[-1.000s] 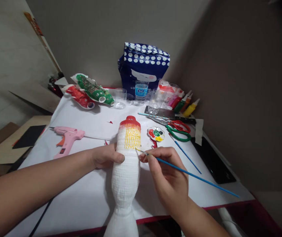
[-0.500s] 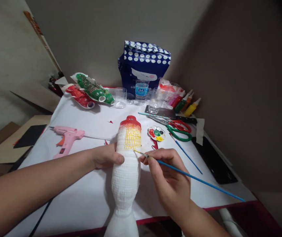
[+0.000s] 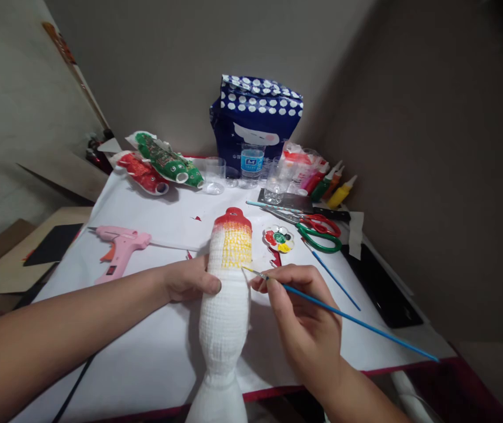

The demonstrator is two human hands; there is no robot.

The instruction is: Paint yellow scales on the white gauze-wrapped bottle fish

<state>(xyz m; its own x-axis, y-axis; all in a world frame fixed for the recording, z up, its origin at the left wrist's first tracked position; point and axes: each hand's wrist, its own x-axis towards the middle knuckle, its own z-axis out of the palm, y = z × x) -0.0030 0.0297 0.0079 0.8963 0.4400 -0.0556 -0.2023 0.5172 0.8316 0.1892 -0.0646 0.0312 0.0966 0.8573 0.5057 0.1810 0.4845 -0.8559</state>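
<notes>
A white, gauze-textured fish-shaped figure points away from me, its far end painted red and a yellow patch below that. My left hand is closed around its left side, thumb on top and the other fingers hidden underneath. Between the thumb and fingers of my right hand is a thin blue paintbrush. Its yellow-tipped bristles meet the figure at the lower edge of the yellow patch. Just beyond the right hand lies a flower-shaped paint palette with red, green, yellow, black and white paint.
On the left lies a pink glue gun; behind it are red and green fish figures. A blue bag, clear cups and paint bottles stand at the back. Scissors, another brush and a black phone lie right.
The brush tip and my right hand have shifted slightly to the right along the yellow patch's lower edge. My left hand and the figure stay in place.
</notes>
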